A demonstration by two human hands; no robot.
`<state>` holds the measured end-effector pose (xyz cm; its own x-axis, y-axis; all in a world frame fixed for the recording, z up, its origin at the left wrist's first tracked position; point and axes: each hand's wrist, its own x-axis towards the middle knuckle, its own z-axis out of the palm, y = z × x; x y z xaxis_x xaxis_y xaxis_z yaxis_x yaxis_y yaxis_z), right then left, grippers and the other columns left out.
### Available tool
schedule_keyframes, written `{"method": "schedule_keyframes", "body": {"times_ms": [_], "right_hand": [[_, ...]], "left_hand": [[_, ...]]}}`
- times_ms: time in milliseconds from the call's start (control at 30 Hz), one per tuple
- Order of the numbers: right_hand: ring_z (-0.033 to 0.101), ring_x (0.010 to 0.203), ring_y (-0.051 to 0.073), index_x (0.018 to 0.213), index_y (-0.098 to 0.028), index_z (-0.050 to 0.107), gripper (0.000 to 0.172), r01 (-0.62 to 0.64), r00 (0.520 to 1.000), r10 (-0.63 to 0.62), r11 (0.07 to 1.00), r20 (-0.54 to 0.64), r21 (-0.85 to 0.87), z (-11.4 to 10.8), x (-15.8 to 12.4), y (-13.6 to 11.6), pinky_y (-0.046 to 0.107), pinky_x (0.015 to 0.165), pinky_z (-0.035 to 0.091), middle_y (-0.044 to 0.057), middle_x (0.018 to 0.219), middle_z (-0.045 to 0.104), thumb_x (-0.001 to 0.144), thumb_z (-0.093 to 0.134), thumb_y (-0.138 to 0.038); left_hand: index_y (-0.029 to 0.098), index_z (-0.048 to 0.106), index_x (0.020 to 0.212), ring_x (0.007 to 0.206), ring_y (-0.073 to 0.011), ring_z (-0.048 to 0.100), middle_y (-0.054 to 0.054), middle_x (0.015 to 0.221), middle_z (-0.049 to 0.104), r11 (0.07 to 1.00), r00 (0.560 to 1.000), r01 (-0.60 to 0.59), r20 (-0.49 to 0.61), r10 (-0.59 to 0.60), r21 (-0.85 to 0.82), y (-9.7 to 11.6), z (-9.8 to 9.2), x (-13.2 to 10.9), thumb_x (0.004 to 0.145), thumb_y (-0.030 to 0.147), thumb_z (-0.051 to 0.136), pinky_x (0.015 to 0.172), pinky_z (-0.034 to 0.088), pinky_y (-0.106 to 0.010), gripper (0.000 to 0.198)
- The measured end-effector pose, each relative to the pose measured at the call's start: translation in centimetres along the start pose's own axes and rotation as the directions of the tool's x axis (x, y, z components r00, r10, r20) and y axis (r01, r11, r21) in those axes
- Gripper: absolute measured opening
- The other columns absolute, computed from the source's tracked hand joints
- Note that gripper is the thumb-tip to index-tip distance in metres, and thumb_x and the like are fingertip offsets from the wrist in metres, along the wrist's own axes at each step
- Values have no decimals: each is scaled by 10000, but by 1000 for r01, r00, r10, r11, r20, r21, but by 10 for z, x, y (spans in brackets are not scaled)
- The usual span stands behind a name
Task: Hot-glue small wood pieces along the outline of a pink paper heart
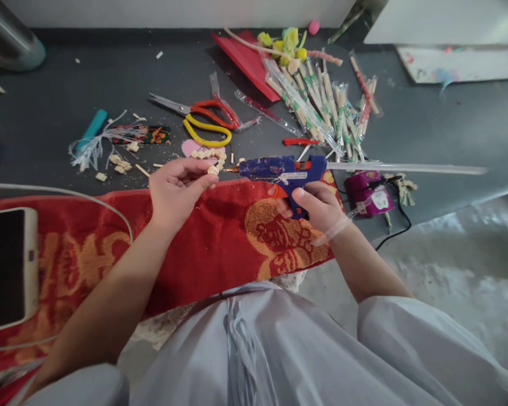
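My left hand [179,189] pinches one end of a curved chain of small cream pieces [217,156], its thumb and fingertips pressed together. Wrapped around the handle of a blue glue gun [266,168] is my right hand [317,204], near the orange trigger. The gun's metal tip points left, very close to the chain; whether they touch cannot be made out. A long clear glue stick [406,168] juts from the back of the gun. Behind the chain lies a pink heart-shaped piece [190,148], partly covered.
Orange-and-yellow-handled scissors [207,128] lie behind my hands. Many wrapped sticks [317,101] are piled at back right, beside a red envelope [249,62]. A purple box [368,194] with a black cord sits right. Red patterned cloth [220,242] covers the front edge; a tablet [8,268] rests left.
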<state>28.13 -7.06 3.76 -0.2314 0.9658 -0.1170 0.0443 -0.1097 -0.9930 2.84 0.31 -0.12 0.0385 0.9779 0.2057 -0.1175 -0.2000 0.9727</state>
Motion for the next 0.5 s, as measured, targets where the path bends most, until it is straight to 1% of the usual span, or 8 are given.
{"method": "schedule_keyframes", "body": {"times_ms": [133,267,367,500], "right_hand": [[495,562,98,688,-201,611,541,-26,999,26,1000,-33,-1,5,2,2,273,556,369,-6,623,601,838,661,-718],[479,575,109,667,-216,571,583,-61,992,62,998,-109,12,7,3,7,280,542,358,-9,617,589,776,674,-780],[477,574,112,666,-221,562,594,-83,989,82,997,-123,-2,7,4,11,282,532,359,-6,622,590,772,661,-797],[476,572,117,673,-229,552,587,-78,989,72,996,-130,-40,6,4,11,292,534,367,-5,634,589,788,644,-798]], "left_hand": [[186,752,812,643,-137,729,6,722,727,998,999,52,6,-53,26,2,1,-2,644,177,911,655,644,-246,231],[189,744,794,657,-142,731,1,738,736,997,997,71,0,-71,32,3,2,-3,628,174,919,651,647,-246,241],[194,751,790,642,-138,725,-2,738,740,998,998,61,6,-61,6,4,3,-3,626,193,923,641,646,-246,239],[206,772,783,632,-125,716,3,731,746,998,998,63,8,-63,-5,5,3,-3,614,197,919,635,633,-226,224]]}}
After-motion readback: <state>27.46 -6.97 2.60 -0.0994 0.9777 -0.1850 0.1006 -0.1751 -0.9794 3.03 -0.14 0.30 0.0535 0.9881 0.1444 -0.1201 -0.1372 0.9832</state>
